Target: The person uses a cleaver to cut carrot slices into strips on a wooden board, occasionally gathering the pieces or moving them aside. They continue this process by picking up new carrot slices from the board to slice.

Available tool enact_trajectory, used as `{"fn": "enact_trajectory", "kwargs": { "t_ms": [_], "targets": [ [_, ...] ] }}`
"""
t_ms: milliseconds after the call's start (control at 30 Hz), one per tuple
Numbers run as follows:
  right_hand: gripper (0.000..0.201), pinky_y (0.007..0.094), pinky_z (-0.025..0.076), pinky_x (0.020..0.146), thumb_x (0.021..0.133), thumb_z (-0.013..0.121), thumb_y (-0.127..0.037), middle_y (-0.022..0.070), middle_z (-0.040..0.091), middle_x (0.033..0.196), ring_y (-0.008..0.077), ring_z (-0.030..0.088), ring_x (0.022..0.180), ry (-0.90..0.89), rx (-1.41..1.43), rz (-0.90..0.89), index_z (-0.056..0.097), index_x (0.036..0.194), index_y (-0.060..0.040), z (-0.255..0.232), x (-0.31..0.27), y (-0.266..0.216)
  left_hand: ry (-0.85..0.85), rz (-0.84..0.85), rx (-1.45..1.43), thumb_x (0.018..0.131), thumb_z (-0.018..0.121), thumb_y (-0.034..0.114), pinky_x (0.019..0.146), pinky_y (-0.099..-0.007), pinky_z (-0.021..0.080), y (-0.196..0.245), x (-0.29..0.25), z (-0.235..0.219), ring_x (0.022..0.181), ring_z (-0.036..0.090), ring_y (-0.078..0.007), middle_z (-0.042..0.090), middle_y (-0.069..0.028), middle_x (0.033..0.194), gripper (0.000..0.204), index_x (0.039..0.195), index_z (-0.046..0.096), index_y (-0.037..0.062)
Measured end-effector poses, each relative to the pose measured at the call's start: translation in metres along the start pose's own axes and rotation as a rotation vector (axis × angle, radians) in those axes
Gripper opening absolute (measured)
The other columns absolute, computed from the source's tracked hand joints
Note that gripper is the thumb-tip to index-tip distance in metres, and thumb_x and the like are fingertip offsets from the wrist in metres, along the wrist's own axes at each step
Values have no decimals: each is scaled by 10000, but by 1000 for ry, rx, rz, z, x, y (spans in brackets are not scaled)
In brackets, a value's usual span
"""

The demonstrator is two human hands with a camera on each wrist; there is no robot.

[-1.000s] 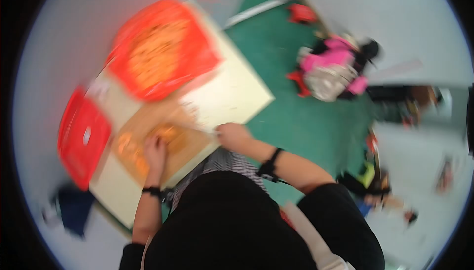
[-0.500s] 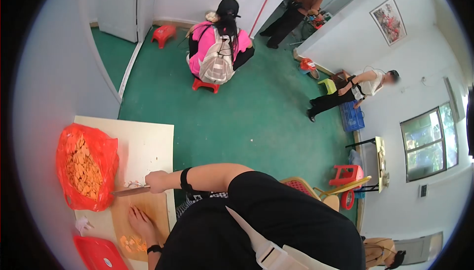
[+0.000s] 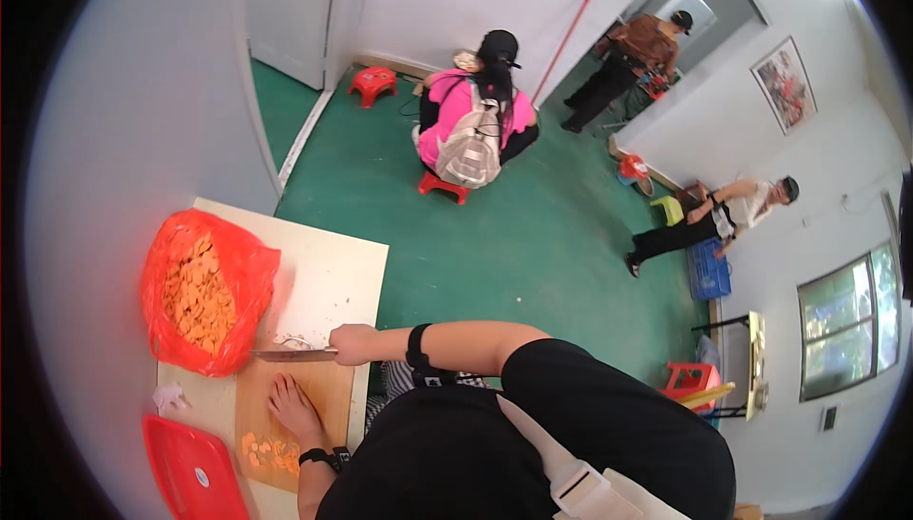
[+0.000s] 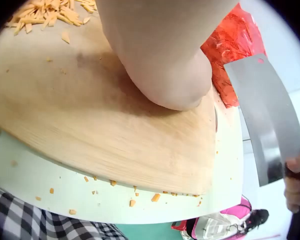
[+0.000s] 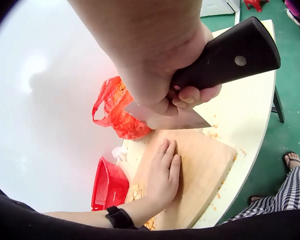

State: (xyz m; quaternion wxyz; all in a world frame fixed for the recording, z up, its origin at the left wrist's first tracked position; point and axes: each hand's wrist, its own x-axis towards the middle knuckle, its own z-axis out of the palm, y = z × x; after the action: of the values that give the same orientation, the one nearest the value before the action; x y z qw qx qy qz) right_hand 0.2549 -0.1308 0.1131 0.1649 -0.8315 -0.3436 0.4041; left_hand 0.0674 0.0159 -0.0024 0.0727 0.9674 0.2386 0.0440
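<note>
My left hand [image 3: 293, 408] lies flat on the wooden cutting board [image 4: 115, 145], its fingers stretched out, as the right wrist view shows. Cut orange vegetable strips [image 4: 55, 12] lie in a small heap on the board, by the left wrist. My right hand [image 3: 354, 344] grips the black handle [image 5: 230, 55] of a cleaver. The broad steel blade [image 4: 265, 110] is held up past the board's far end, pointing toward the red plastic bag [image 3: 255, 282]. That bag stands open, full of orange vegetable slices [image 3: 200, 301].
A red plastic basket [image 3: 200, 472] sits beside the board, with a crumpled white scrap [image 3: 171, 398] near it. Orange crumbs dot the pale table [image 3: 328, 263]. Across the green floor, a person in pink [image 3: 480, 125] sits on a low red stool; other people stand farther off.
The head view has swung up from the table toward the room. My left hand was among the orange pieces and now lies flat, farther along the board. The cleaver has come into clear view.
</note>
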Motion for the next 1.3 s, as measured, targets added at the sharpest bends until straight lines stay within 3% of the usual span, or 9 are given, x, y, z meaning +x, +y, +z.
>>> {"fn": "enact_trajectory", "kwargs": {
  "t_ms": [267,367,533,800,900,967,1000,1067,1300],
  "targets": [
    [307,402,488,758,708,547,-218,180,634,918,325,614,856,-46,-95,30,638,948,-48,3,6,4,144,-46,-118,690,590,96,825,-407,383,-28,-33,-14,856,529,-245,580,-81,849,152,840,600,72],
    [273,415,482,757,696,547,-209,214,628,831,362,607,811,-75,-77,-17,658,867,-26,-5,4,-10,241,-90,-176,724,570,89,935,-416,347,-40,-55,-10,876,530,-218,574,-47,849,137,853,616,97],
    [259,314,462,386,727,527,-198,138,552,549,200,536,385,-226,90,58,618,798,34,-7,7,-29,231,-251,-148,734,576,114,999,-435,294,-45,-102,-12,907,528,-206,569,-25,860,139,867,616,103],
    [186,307,405,344,765,549,-145,76,487,511,157,464,357,-361,249,79,528,722,34,4,20,-53,330,-362,-151,758,583,124,998,-448,291,-35,-117,-37,978,519,-253,584,-69,957,200,946,623,72],
    [160,285,369,331,791,554,-119,40,448,496,122,413,343,-499,457,138,477,712,-3,6,17,-60,367,-480,-417,831,551,175,940,-395,368,-20,-91,-42,994,530,-238,588,-77,1003,211,990,611,51],
    [154,273,354,329,802,554,-108,25,432,491,107,390,340,-571,555,153,456,716,-26,4,15,-64,447,-887,-1388,895,506,226,868,-339,423,-11,-68,-36,994,545,-206,593,-76,1017,249,1055,580,50],
    [147,267,355,334,806,553,-106,24,430,490,104,389,341,-611,569,160,450,728,-35,4,14,-66,456,-895,-1388,895,506,226,868,-339,423,-11,-57,-45,994,545,-206,593,-76,1017,249,1055,580,50],
    [141,261,356,339,810,552,-104,22,429,489,101,387,343,-654,577,166,445,740,-43,3,12,-70,441,-942,-2298,923,476,233,843,-334,445,-15,-37,-73,978,557,-175,594,-74,1032,261,1107,532,57],
    [146,264,353,337,826,542,-135,18,429,493,101,383,346,-690,669,191,453,765,-37,1,10,-76,27,-894,-2325,906,507,166,745,-310,500,-9,-37,-71,869,593,-159,592,-44,947,158,1029,510,67]
  ]
}}
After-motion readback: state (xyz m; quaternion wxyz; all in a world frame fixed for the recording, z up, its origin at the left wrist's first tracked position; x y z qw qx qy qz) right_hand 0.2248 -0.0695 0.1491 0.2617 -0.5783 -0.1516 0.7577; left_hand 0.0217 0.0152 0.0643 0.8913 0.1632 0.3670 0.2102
